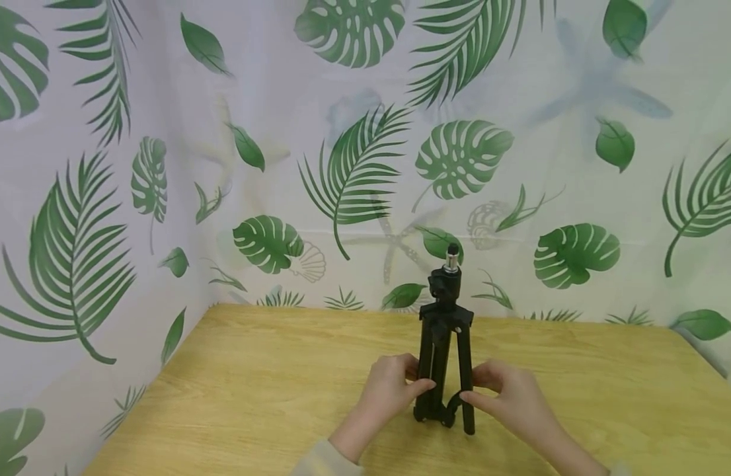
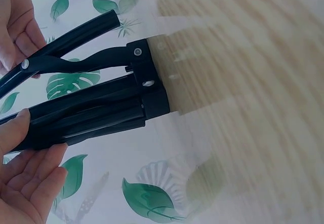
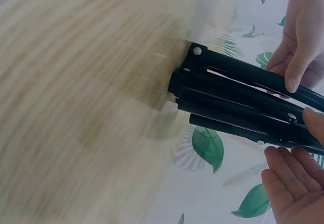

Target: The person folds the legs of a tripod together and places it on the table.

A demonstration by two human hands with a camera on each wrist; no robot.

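A black, tubular-legged tripod stand (image 1: 440, 350), topped by a shiny silver stud (image 1: 451, 260) with a black tip (image 1: 453, 248), stands nearly upright on the yellow wood-grain tabletop (image 1: 270, 370) — one leg (image 1: 465, 360) swung slightly outward on its jointed brace (image 2: 98, 61), the others folded close together.

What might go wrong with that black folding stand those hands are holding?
Two things, maybe. The right grip could get pinched, because it is close to the hinged brace on the swung-out leg. Also, the black stand looks narrow at the bottom, so it might topple onto the table if let go.
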